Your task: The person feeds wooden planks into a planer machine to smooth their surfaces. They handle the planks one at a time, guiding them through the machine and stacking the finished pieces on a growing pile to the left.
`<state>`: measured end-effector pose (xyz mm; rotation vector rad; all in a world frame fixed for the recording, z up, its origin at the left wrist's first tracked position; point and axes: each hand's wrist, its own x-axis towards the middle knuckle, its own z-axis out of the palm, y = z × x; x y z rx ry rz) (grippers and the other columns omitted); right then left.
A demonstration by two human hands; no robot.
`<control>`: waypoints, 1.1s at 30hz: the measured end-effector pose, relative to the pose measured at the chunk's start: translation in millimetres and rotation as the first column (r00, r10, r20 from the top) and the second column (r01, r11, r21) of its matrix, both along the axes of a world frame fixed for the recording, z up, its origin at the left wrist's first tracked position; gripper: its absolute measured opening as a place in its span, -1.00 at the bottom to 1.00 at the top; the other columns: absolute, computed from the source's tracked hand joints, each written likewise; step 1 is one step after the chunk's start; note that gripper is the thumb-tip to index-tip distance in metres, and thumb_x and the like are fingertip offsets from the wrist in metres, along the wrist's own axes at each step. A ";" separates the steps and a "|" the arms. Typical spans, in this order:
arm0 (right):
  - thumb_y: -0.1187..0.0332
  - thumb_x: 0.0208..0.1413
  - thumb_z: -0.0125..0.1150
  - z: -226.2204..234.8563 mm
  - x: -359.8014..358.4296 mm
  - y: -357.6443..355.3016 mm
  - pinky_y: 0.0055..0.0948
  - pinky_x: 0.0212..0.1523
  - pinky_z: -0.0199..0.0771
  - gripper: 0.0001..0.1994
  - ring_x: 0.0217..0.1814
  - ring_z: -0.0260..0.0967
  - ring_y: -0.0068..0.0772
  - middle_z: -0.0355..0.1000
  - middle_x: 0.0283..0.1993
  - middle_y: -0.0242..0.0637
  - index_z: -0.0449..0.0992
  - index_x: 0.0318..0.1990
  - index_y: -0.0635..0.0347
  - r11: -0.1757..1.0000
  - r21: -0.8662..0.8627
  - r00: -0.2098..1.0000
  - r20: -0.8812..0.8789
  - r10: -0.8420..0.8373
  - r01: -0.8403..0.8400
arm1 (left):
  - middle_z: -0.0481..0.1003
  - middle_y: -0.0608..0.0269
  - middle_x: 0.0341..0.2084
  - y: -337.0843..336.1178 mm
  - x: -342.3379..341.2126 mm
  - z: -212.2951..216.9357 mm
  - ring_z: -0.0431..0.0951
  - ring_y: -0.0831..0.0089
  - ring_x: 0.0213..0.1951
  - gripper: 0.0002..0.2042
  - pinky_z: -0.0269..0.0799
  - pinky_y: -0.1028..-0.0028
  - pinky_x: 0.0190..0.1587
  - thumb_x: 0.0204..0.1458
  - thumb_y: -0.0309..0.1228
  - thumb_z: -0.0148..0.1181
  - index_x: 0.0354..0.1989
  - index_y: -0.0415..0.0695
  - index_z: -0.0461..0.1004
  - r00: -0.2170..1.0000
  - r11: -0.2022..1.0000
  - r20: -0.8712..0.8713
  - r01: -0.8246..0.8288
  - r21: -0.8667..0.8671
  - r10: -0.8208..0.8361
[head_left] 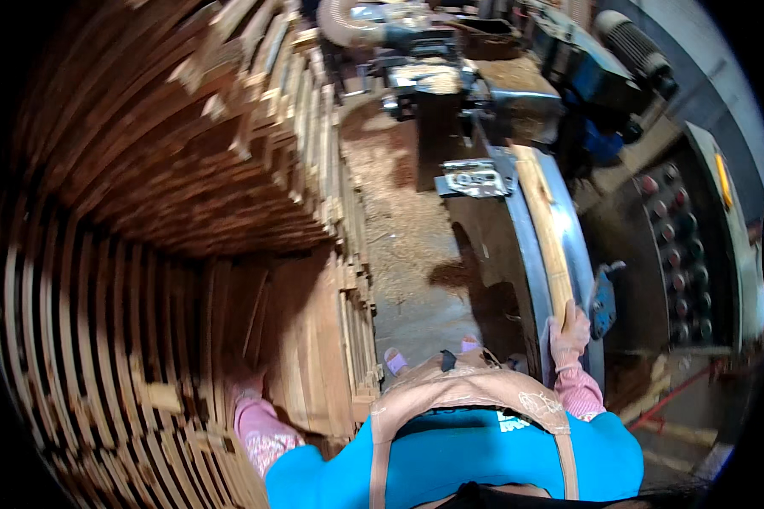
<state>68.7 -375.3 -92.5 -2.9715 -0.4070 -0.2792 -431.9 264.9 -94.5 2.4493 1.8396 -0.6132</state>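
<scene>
A long pale wooden strip (542, 216) lies lengthwise along the metal bed (579, 246) of a woodworking machine, its far end reaching toward the machine's head. My right hand (570, 332), below a pink sleeve, is closed round the near end of this strip. On the other side, my left hand (248, 386) reaches down into shadow beside the stacked boards (310, 339). Its fingers are too dark and blurred to make out, and whether it holds a board does not show.
Tall stacks of wooden slats (306, 144) rise on my left. A control panel with several round buttons (677, 246) stands at the right. Ahead are machine parts and a motor (632, 42). Wood shavings (407, 246) cover the floor between stacks and machine.
</scene>
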 end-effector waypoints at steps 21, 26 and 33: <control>0.15 0.05 0.38 6.4 188.3 138.8 0.03 0.03 0.47 -0.60 0.07 0.46 0.03 0.51 -0.06 -0.22 0.56 0.06 -0.05 0.977 0.076 0.967 0.180 0.183 -0.199 | 0.67 -0.11 -0.24 -152.0 293.1 126.8 0.71 -0.08 -0.24 -0.47 0.66 0.06 -0.14 0.09 -0.34 0.21 0.31 -0.03 0.47 0.514 0.827 0.773 0.562 0.024 -0.371; -0.05 0.15 0.48 58.3 114.9 192.0 -0.20 0.60 0.09 -0.11 0.62 0.12 -0.01 0.25 0.55 0.02 0.25 0.54 0.15 0.572 0.819 0.697 -0.436 0.569 0.046 | 0.61 0.23 -0.30 -200.5 481.5 151.6 0.56 0.50 -0.38 -0.56 0.54 0.40 -0.29 0.12 -0.42 0.20 0.22 -0.17 0.51 0.172 0.729 0.945 0.603 -0.324 0.278; 0.10 -0.01 0.54 48.6 -17.6 67.1 0.08 0.15 0.46 -0.14 0.16 0.42 0.21 0.46 0.14 0.05 0.32 0.49 0.01 0.852 0.508 0.973 -0.099 0.207 -0.129 | 0.60 0.28 -0.20 -342.7 564.5 74.0 0.56 0.41 -0.25 -0.61 0.54 0.38 -0.12 0.13 -0.41 0.27 0.15 -0.18 0.51 0.250 0.266 0.615 0.736 -0.623 0.748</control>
